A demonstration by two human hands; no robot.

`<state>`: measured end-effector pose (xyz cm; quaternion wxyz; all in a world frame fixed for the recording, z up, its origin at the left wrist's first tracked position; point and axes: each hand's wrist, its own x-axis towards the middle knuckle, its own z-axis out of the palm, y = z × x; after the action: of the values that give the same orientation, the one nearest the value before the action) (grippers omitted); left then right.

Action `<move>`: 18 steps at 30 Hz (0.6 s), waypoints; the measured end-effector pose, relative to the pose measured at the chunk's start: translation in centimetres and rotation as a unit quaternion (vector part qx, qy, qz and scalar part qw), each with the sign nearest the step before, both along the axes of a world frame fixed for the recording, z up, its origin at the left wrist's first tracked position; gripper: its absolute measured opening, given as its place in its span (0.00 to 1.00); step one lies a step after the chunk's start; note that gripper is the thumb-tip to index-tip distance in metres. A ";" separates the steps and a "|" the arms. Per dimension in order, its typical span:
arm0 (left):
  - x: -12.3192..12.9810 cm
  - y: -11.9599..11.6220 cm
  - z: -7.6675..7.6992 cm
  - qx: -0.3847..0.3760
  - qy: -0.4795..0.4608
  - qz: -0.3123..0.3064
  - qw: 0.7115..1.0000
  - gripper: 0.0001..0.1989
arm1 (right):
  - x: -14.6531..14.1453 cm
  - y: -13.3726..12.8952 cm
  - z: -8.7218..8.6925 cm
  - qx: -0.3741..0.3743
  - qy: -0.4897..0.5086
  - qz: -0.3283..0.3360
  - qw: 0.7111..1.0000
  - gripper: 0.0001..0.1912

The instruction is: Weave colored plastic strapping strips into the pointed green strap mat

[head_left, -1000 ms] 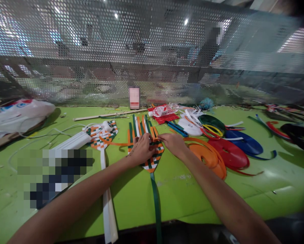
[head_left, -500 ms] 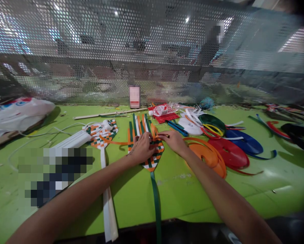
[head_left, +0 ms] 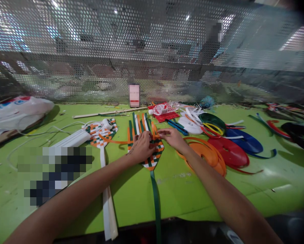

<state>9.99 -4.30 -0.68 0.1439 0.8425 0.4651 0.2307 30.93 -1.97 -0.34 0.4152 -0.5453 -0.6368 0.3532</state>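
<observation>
A half-woven fan of orange, green and white plastic strips [head_left: 158, 148] lies in the middle, its loose strip ends standing up at the far side. A green strip [head_left: 156, 200] trails from its pointed near end over the table edge. My left hand [head_left: 143, 147] rests on the weave with bent fingers pressing on it and hides its centre. At the weave's right edge, my right hand [head_left: 173, 138] has its fingertips pinched at an orange strip. Another orange strip [head_left: 116, 140] sticks out to the left. Left of it lies a finished woven fan [head_left: 97, 138] with a white-wrapped handle [head_left: 106, 206].
Coiled strips in orange [head_left: 205, 157], red [head_left: 229, 151] and blue [head_left: 245, 140] lie at the right. A blue pen [head_left: 177, 127] and a red packet [head_left: 163, 115] are behind. A white power strip [head_left: 72, 139] lies left. A phone [head_left: 134, 95] leans against the perforated screen [head_left: 90, 78].
My right hand has shifted slightly, its fingers a little straighter at the weave's right edge. The left hand stays on the weave in the same place.
</observation>
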 end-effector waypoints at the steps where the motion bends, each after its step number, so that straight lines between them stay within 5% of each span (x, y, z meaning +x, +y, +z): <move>1: 0.0 0.0 0.0 0.000 -0.001 0.001 1.000 0.18 | 0.1 0.1 -0.1 -0.003 0.006 0.000 1.000 0.09; 18: -0.1 0.0 0.1 -0.021 0.002 -0.012 1.000 0.21 | -0.8 0.4 -1.0 0.025 -0.023 0.014 0.999 0.16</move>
<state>9.92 -4.25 -0.61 0.1636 0.8451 0.4602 0.2172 30.09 -1.57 -1.35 0.4094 -0.5338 -0.6623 0.3300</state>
